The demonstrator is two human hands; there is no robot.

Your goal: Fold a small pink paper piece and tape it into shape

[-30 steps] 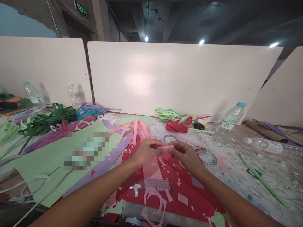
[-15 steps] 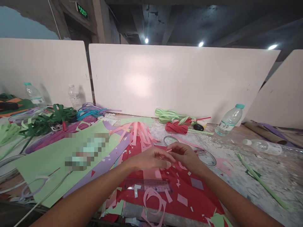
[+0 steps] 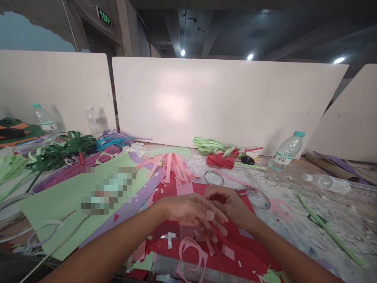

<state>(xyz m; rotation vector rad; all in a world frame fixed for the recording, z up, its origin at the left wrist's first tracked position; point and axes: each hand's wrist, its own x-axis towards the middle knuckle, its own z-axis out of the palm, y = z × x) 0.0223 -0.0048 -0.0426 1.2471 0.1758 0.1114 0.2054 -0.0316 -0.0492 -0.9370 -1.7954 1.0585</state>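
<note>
Loosely spread, the left hand (image 3: 188,209) partly hides the right hand (image 3: 229,201) — whose grip I cannot make out.

Pink paper strips (image 3: 169,166), splayed outward

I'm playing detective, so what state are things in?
Left hand, open, fingers spread.
Right hand, fingers bent, grip hidden.
Red paper, spread out, scraps on top.
Pink paper fringe, cut into strips.
Red strips, bundled.
Right upright bottle, capped.
Bottle beside it, lying, capped.
Exit sign, lit.
Ceiling lights, lit.
</note>
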